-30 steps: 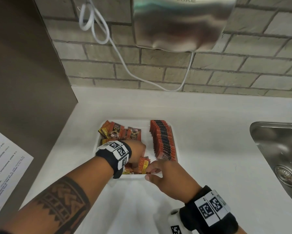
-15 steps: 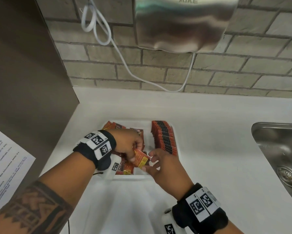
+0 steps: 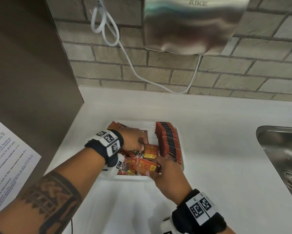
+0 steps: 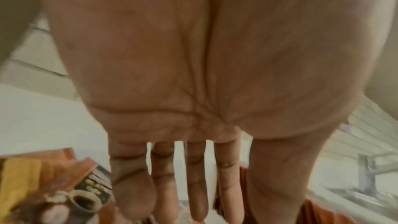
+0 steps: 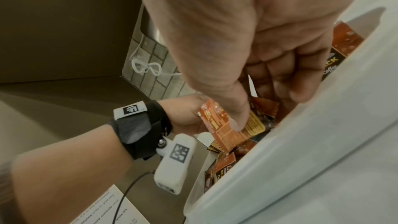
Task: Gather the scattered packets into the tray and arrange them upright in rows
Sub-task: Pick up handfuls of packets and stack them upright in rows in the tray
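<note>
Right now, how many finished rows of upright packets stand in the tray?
1. The upright row runs along the right side of the tray. The loose packets on the left lie flat or tilted; the left hand and right hand may hide some.

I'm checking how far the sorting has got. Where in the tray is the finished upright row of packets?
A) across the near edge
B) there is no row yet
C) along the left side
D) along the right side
D: the head view shows the upright row of packets standing along the right side of the tray, while loose packets lie jumbled on the left.
</note>
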Demonstrator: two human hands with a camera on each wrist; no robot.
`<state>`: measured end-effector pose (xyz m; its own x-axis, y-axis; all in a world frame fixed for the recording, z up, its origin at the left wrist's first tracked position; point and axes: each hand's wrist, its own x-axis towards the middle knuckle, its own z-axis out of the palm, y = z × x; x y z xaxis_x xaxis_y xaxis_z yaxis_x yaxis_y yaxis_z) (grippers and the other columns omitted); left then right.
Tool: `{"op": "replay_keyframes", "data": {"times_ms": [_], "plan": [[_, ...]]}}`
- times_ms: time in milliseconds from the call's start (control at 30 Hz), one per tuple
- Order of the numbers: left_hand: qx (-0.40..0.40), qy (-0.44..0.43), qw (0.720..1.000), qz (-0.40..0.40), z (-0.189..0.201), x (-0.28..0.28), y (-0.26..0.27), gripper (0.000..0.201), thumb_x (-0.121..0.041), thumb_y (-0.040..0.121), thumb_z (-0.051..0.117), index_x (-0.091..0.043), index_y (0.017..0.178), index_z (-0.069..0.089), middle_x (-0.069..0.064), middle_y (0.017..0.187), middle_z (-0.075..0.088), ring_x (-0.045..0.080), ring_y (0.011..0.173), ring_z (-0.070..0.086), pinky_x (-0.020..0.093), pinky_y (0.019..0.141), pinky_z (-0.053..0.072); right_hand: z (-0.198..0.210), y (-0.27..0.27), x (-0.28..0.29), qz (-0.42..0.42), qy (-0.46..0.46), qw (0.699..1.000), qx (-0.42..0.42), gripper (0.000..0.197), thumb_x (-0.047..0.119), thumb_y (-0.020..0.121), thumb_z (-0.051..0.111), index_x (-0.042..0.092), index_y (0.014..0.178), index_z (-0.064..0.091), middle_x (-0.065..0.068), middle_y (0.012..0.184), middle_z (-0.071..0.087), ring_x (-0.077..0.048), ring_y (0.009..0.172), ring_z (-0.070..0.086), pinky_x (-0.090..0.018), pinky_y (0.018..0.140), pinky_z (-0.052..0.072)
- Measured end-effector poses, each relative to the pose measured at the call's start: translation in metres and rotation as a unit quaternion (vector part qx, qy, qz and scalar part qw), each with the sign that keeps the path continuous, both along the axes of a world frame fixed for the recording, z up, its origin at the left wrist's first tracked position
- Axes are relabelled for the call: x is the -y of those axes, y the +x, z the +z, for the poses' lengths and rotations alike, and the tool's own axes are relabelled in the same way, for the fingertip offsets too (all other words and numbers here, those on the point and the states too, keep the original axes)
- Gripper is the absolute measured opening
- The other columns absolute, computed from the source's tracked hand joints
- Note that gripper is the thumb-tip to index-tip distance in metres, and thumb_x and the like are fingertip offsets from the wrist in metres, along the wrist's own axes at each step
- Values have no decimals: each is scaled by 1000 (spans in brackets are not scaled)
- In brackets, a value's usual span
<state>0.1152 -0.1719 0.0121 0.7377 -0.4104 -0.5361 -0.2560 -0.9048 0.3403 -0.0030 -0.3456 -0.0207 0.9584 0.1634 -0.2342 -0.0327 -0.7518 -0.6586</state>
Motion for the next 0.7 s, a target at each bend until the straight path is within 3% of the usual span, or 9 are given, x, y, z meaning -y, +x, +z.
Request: {"op": "replay_keyframes", "data": {"times_ms": [100,200,367,500,633,700], "plan": [[10,35,997,-61,-9,20,5,38,-29,101,57,-24,138,57,-1,139,56,18,116,54,31,96,45,2,-2,3,-1,10,1000,0,26,34,94,66,27,119,62,14,113,67,-2,97,62,-5,74,40],[27,56,995,-76,-14,33,12,45,-30,100,58,-23,143,51,3,137,56,20,110,54,29,89,44,5,-3,8,-4,17,1000,1,26,34,95,66,28,119,61,18,107,62,0,94,58,-6,77,40],[39,85,993,-73,-26,45,19,74,-37,96,64,-20,158,28,8,153,43,28,132,49,32,98,42,10,-2,18,-8,9,1000,0,24,34,95,66,29,117,59,17,105,60,-2,93,58,-6,76,42],[59,119,987,-90,-35,52,20,66,-38,94,66,-14,151,40,11,140,55,29,120,57,35,91,49,12,-1,22,-8,8,1000,1,21,34,95,66,29,114,60,17,101,59,-1,86,56,-3,65,38],[75,139,982,-100,-41,55,21,56,-35,93,69,-9,138,50,12,127,61,29,109,61,32,77,48,11,0,24,-8,11,1000,-5,23,35,94,66,29,116,59,16,102,60,-1,87,57,-3,64,38],[80,149,980,-106,-44,55,22,51,-33,93,70,-7,134,52,13,124,61,29,107,62,32,76,47,11,1,24,-6,15,1000,-10,23,34,94,66,30,115,59,16,104,61,-1,88,58,-3,64,38]]}}
